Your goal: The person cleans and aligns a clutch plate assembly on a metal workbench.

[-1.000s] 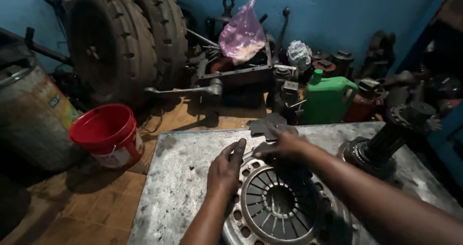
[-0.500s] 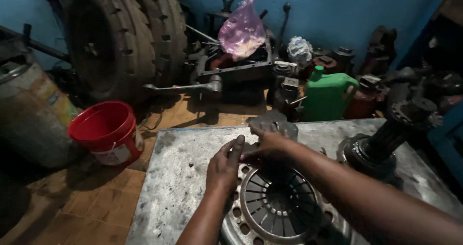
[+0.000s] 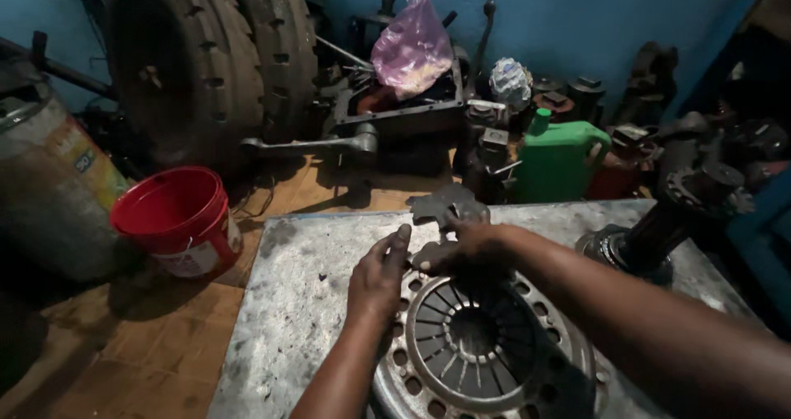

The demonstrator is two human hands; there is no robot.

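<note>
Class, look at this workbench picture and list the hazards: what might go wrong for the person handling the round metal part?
1. The left hand and right hand are bare on the round slotted metal plate; its fingers and rim might cut or pinch.
2. The plate sits near the metal table front edge; it may slide off.
3. The dim light could hide small parts.

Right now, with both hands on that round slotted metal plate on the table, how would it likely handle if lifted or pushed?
The round metal plate looks like thick ribbed steel, so probably stiff and heavy for its size. It lies flat on the metal table, so it should slide rather than roll or tip. Its surface looks grimy, possibly slippery under the left hand and right hand.
</note>
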